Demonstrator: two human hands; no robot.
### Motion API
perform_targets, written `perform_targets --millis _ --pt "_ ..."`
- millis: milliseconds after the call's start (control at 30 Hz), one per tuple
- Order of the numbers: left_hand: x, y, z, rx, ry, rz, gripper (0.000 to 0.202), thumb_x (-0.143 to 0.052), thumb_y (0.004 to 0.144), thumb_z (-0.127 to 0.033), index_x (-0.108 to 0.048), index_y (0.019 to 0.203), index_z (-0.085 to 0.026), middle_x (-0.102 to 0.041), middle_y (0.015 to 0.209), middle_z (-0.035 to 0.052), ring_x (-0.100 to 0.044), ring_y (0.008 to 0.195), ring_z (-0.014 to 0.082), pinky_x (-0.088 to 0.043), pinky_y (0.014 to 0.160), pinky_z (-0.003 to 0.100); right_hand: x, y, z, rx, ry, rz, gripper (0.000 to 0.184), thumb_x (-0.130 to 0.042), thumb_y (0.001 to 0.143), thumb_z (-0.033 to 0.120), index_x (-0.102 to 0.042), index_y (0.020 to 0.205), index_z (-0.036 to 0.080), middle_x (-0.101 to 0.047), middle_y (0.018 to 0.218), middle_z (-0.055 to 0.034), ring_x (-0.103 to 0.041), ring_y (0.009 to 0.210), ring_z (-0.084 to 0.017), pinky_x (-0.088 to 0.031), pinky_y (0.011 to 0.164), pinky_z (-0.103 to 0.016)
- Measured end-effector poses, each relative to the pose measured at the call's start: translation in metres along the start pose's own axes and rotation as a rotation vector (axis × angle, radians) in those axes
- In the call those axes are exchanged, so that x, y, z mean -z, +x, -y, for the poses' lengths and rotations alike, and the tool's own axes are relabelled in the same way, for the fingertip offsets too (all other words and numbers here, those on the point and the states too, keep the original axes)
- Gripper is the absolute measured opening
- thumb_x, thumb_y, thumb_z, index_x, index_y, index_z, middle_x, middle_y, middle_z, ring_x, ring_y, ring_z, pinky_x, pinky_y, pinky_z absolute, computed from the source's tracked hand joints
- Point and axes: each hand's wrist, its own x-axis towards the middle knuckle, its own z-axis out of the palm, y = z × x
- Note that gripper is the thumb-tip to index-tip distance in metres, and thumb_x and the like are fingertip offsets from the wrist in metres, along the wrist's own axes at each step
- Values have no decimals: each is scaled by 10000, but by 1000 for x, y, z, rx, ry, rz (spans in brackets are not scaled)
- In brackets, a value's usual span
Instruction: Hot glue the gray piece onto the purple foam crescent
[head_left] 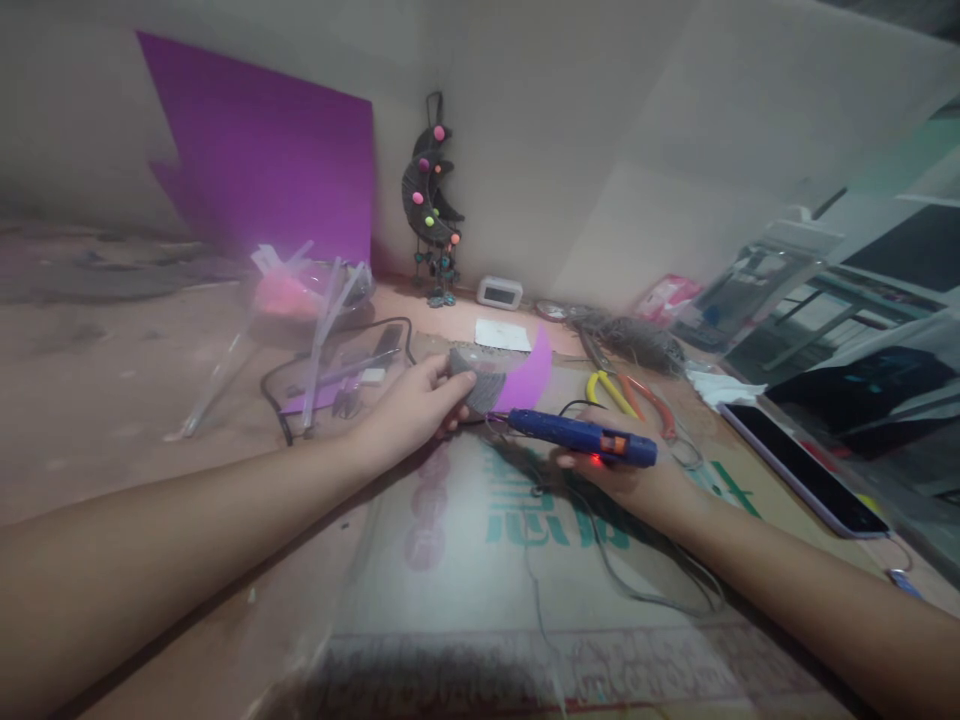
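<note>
My left hand (416, 407) grips a crescent-shaped craft piece (499, 385), part wrapped in grey twine and part bare purple foam, resting on a cardboard sheet (465, 560). My right hand (626, 478) is closed round a blue glue gun (581, 437) with an orange trigger and a red light. The gun's nozzle points left and sits right at the lower edge of the crescent. A cord trails from the gun across the cardboard.
A purple foam sheet (270, 150) leans on the wall beside a hanging moon ornament (431, 195). Glue sticks and a plastic bag (311, 295) lie left. Pliers (630, 395), twine (630, 340), a small clock (500, 292) and a phone (806, 465) lie right.
</note>
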Motion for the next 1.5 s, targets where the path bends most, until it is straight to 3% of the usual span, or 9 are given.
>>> perform_targets --millis 733,967,1367,1500 --pt "-2 2 -2 7 4 -7 156 -499 865 -325 -444 806 -191 -501 561 -65 -422 398 47 -305 364 137 -3 -3 -15 -75 -68 -100 204 -632 807 406 -576 727 227 -584 653 11 -545 602 -162 -403 521 -267" --pt "-2 3 -3 4 33 -8 161 -489 870 -329 -448 800 -190 -502 555 -60 -426 404 53 -308 371 143 -3 -1 -18 -89 43 -152 216 -614 820 402 -547 721 221 -559 638 17 -533 583 -154 -424 536 -273" --pt "-2 1 0 4 3 -7 181 -507 866 -352 -445 806 -192 -501 550 -63 -414 404 54 -309 371 149 1 -2 -11 1 106 -141 114 -597 851 328 -617 877 219 -649 805 -14 -599 718 -164 -471 648 -282" --pt "-3 0 -4 -3 19 -9 173 -505 865 -328 -442 787 -186 -501 555 -63 -419 412 48 -318 379 143 -1 -3 -13 21 63 -172 98 -613 833 312 -584 824 219 -610 735 0 -560 651 -153 -443 590 -272"
